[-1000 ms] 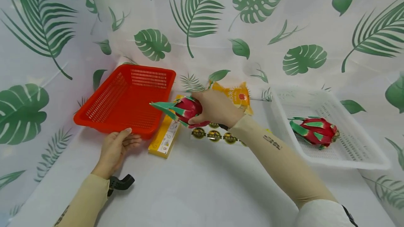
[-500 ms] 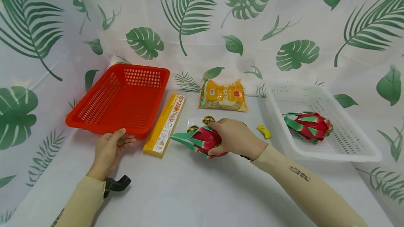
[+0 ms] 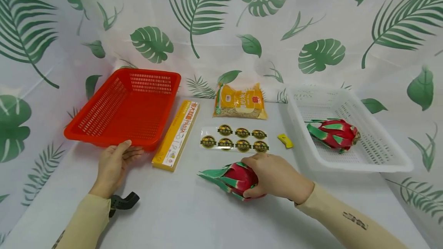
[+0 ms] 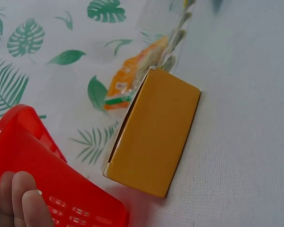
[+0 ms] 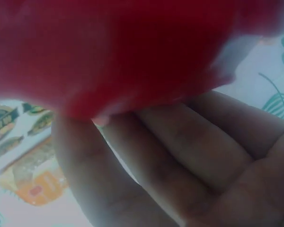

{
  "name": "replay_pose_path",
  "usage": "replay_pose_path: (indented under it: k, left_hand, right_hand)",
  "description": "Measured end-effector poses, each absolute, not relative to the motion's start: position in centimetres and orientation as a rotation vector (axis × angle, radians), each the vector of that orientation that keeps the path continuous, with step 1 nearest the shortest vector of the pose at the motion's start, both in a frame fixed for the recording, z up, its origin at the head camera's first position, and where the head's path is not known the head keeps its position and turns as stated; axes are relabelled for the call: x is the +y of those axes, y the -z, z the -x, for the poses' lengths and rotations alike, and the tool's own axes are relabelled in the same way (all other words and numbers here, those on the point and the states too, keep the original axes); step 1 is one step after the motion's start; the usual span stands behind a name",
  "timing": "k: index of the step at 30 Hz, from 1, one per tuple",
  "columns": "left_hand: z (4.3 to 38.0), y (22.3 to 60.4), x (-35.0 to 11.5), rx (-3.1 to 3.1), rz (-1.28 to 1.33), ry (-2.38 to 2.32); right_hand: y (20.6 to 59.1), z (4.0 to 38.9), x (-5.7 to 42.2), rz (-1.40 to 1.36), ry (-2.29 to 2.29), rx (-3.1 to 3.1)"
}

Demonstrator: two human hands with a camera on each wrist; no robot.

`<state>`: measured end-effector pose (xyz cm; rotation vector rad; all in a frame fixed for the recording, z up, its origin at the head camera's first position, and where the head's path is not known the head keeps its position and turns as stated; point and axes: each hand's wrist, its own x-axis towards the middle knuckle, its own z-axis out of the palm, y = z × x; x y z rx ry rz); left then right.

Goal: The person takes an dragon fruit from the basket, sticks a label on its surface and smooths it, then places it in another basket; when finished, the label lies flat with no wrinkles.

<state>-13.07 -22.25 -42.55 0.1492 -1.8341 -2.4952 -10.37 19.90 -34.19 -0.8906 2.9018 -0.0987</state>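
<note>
My right hand (image 3: 278,176) grips a red dragon fruit (image 3: 242,178) with long green scales, low over the front middle of the table. In the right wrist view, the fruit (image 5: 146,47) fills the top and my fingers (image 5: 165,146) press against its skin. At the left, my left hand (image 3: 112,166) holds the front rim of a red plastic basket (image 3: 159,133), thumb at the rim and fingers against the outer wall. A second dragon fruit (image 3: 335,135) lies in the white plastic basket (image 3: 367,166) at the right.
Beside the red basket lies a yellow pasta box (image 3: 176,135). A bag of noodles (image 3: 240,102) stands at the back by the leaf-patterned cloth. Between bag and fruit lies a sheet of round stickers (image 3: 234,139). A small yellow packet (image 3: 285,140) is near the white basket.
My right hand has brought the dragon fruit rightward and toward me, from beside the red basket to the front middle. My left hand stays at the red basket's rim. The view has shifted slightly.
</note>
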Motion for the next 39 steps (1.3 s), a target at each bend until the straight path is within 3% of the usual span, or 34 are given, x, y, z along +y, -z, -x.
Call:
replay_pose_path:
  k: [18,24,32,39]
  left_hand:
    - [12.9,42.6,-21.6,-1.973,-0.251,2.367]
    - [12.1,42.1,-20.3,-2.284,-0.32,2.103]
    - [11.2,40.5,-16.5,-2.71,0.039,1.573]
    - [13.2,38.7,-12.5,-2.847,0.32,1.25]
  right_hand:
    - [35.3,8.9,21.1,0.902,0.338,2.94]
    - [34.8,9.1,21.5,0.86,0.382,2.966]
    - [34.9,9.3,22.3,0.83,0.466,2.945]
    - [35.1,9.6,22.8,0.776,0.548,2.923]
